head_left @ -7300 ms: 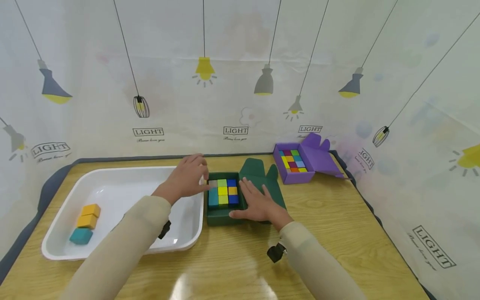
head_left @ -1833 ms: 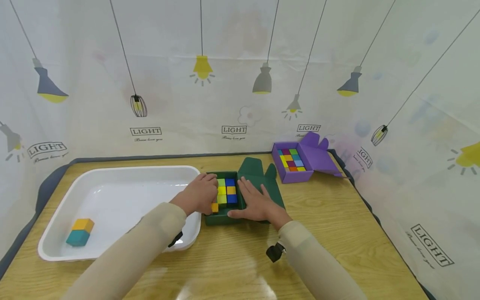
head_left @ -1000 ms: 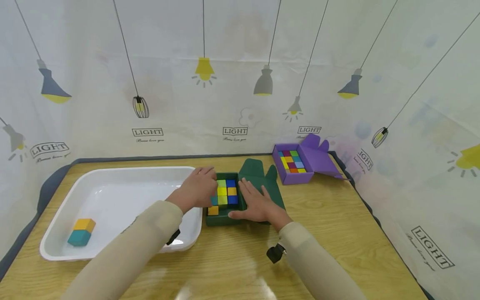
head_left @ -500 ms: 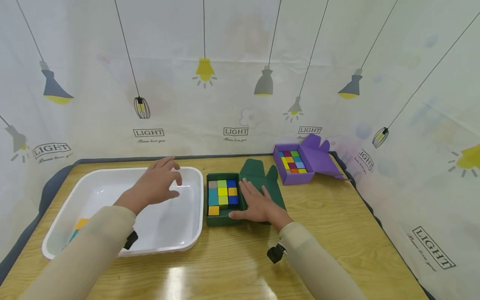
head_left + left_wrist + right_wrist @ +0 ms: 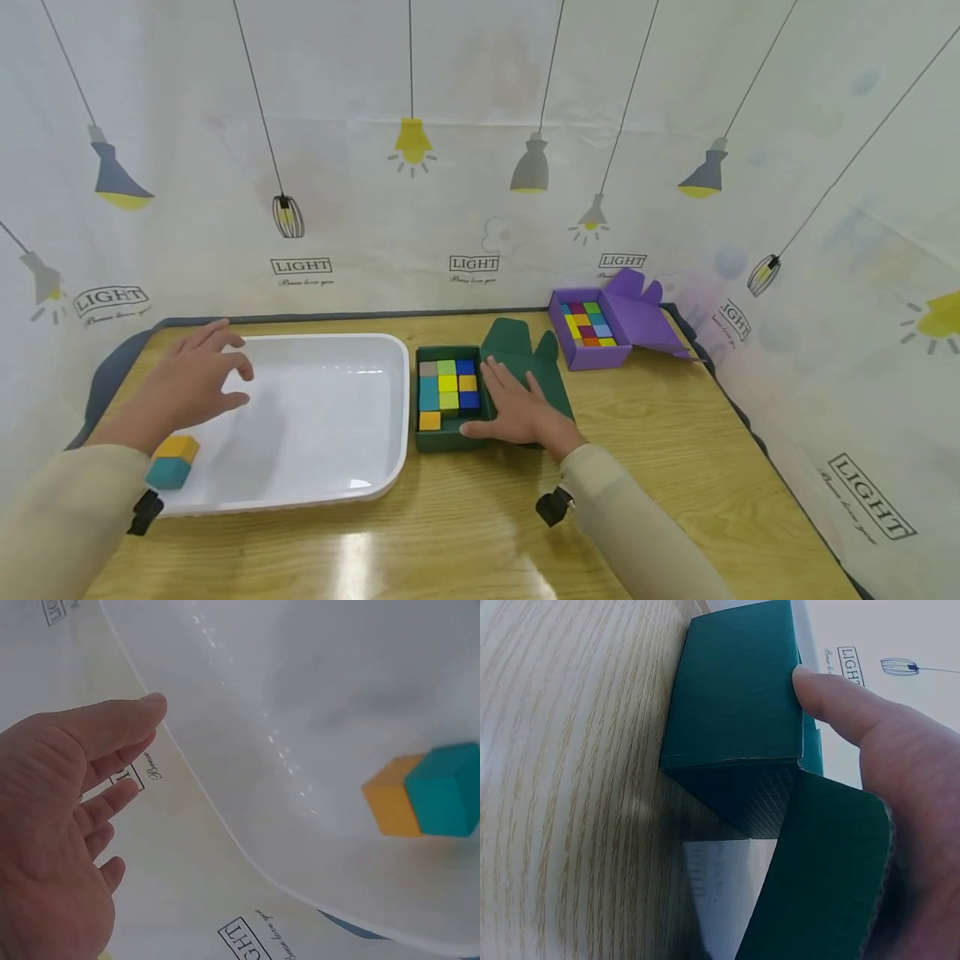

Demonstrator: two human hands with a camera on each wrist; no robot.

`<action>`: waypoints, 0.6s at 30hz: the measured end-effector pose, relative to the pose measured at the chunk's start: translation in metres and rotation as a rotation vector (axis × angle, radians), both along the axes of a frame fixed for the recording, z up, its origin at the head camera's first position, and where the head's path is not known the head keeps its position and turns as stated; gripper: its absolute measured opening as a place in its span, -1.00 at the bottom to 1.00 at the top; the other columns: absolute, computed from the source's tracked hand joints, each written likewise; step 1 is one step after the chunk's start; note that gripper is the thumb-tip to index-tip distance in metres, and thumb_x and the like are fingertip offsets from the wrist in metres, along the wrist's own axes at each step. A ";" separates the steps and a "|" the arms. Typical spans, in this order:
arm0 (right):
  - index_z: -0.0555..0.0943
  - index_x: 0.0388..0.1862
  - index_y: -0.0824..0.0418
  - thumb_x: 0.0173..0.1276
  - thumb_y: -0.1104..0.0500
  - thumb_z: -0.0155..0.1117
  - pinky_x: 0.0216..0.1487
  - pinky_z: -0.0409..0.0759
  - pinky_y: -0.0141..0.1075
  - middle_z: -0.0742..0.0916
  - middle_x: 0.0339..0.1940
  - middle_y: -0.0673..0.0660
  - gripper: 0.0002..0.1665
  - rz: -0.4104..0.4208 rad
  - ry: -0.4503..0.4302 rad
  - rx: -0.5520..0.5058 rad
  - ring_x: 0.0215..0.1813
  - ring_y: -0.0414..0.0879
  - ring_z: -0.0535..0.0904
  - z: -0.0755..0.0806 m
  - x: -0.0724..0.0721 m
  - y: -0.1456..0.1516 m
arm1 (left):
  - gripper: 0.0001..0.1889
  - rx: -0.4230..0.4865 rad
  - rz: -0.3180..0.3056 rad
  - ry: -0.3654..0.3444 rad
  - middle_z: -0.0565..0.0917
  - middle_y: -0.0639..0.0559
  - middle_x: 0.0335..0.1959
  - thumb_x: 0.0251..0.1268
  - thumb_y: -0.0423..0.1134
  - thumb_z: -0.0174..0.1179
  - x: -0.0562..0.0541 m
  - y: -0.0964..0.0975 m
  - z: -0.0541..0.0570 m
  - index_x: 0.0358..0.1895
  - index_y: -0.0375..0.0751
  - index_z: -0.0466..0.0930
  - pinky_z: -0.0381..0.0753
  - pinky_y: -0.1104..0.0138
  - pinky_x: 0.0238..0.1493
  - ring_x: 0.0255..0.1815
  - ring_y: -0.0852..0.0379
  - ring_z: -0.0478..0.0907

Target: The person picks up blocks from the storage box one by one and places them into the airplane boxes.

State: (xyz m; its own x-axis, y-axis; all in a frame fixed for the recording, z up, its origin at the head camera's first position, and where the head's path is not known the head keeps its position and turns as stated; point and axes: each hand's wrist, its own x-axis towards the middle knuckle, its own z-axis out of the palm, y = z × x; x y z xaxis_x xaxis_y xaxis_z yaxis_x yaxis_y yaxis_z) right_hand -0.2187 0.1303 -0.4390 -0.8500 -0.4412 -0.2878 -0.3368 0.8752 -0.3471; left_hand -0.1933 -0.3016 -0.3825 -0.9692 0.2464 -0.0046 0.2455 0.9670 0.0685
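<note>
My left hand (image 5: 195,379) hovers over the left side of the white tray (image 5: 330,492), fingers loosely bent with nothing in them. Below it in the tray lie an orange block (image 5: 177,447) and a teal block (image 5: 168,473), side by side; the left wrist view shows the orange block (image 5: 394,796) against the teal block (image 5: 448,791). My right hand (image 5: 517,408) rests with spread fingers on the open lid (image 5: 551,383) of the green box (image 5: 450,442), its thumb at the box's rim. Colored blocks (image 5: 447,383) fill most of the box, with an orange block (image 5: 430,421) at its front left corner.
A purple box (image 5: 592,357) with its lid folded open stands at the back right, holding several colored blocks. The wooden table (image 5: 675,450) runs along the front and right. A printed cloth backdrop (image 5: 360,183) encloses the back and sides.
An orange block has gone from the tray into the green box's front left corner. My left hand has let go and moved left over the tray. The right hand has stayed on the lid.
</note>
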 end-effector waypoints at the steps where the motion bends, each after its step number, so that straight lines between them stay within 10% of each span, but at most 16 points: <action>1: -0.18 0.62 0.09 0.18 -0.53 0.10 0.59 -0.32 0.21 -0.09 0.66 0.10 0.28 -0.001 0.000 -0.001 0.66 0.00 -0.18 0.000 0.000 0.000 | -0.74 -0.004 0.002 -0.001 0.42 -0.37 0.23 -0.10 -0.21 0.53 0.002 -0.005 -0.001 -0.29 -0.05 0.70 -0.05 -0.39 0.39 0.46 -0.42 -0.05; 18: -0.20 0.62 0.09 0.19 -0.53 0.10 0.59 -0.35 0.20 -0.12 0.66 0.08 0.29 -0.002 -0.011 -0.004 0.66 -0.01 -0.21 0.000 0.000 0.001 | -0.69 -0.051 0.088 -0.058 0.45 -0.48 0.13 -0.25 -0.14 0.57 0.034 -0.073 -0.040 -0.35 -0.07 0.71 -0.02 -0.44 0.28 0.34 -0.53 0.00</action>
State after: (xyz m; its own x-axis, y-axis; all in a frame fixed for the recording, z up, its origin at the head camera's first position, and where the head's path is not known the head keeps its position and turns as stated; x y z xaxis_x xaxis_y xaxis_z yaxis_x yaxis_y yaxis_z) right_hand -0.2183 0.1309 -0.4392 -0.8477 -0.4407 -0.2953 -0.3310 0.8745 -0.3546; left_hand -0.1592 -0.3741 -0.4220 -0.9847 0.1585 -0.0720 0.1567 0.9872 0.0303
